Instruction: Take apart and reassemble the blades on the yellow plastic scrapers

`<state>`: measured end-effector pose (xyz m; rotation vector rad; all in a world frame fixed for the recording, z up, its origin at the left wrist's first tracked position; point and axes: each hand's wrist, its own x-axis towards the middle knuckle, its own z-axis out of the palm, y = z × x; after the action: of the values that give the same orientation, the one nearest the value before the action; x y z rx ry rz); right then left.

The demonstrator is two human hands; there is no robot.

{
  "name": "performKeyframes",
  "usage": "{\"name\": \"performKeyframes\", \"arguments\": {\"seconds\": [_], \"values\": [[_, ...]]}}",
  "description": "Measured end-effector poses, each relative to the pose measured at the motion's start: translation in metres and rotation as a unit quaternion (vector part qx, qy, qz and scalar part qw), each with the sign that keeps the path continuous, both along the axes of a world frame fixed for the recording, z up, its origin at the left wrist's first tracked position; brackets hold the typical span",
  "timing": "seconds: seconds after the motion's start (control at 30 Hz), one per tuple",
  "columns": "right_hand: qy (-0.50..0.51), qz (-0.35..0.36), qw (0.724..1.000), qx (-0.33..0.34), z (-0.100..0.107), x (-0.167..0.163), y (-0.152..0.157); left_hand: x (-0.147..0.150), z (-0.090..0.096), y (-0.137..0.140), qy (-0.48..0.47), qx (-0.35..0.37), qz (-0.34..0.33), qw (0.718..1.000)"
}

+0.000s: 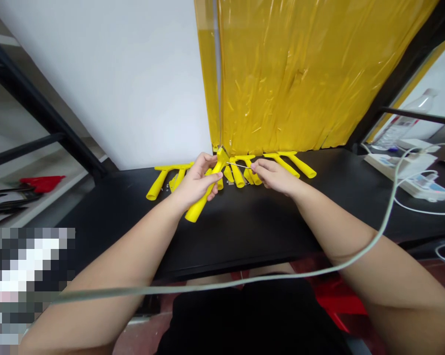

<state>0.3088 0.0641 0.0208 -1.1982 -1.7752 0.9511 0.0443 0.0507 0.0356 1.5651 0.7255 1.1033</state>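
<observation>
The left hand (197, 181) grips a yellow handle (197, 208) above the middle of the black table (244, 229), its fingers wrapped round the neck and the tube end slanting toward the table's near edge. The right hand (272, 173), also over the table, pinches a thin metal rod (240, 165) between thumb and fingers, the rod's far end at the handle's head; whether they touch is too small to tell. More yellow handles (157, 185) lie in a row along the table's far side, in front of a white panel (133, 84) and a yellow sheet (289, 74).

The handle looks like light, stiff plastic, probably a little slippery but not fragile. The neck, just below the wider head, seems the surest hold; the round tube could roll in loose fingers. The slim rod likely wants a firm fingertip pinch.
</observation>
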Motion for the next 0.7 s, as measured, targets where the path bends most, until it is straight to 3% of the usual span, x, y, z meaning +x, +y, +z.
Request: {"name": "performKeyframes", "arguments": {"seconds": [0.13,0.27,0.33,0.43,0.57,0.7], "values": [[-0.101,-0.023,0.984,0.142,0.003,-0.001,-0.004,0.001,0.005,-0.002,-0.018,-0.031,0.013,0.999],[-0.103,-0.025,0.983,0.148,0.002,-0.005,-0.003,0.001,0.007,-0.005,-0.023,-0.038,0.012,0.999],[-0.066,-0.012,0.992,0.105,0.0,-0.008,-0.003,0.001,0.007,-0.006,-0.028,-0.033,0.009,0.999],[0.041,0.024,0.999,-0.023,-0.002,-0.011,-0.003,0.0,0.006,-0.005,-0.028,-0.021,0.004,0.999],[0.166,0.068,0.968,-0.173,0.002,-0.011,-0.004,-0.002,0.004,-0.002,-0.021,-0.012,-0.009,1.0],[0.21,0.089,0.945,-0.235,0.007,-0.012,-0.005,-0.004,0.001,0.002,-0.02,0.0,-0.019,1.0]]}}
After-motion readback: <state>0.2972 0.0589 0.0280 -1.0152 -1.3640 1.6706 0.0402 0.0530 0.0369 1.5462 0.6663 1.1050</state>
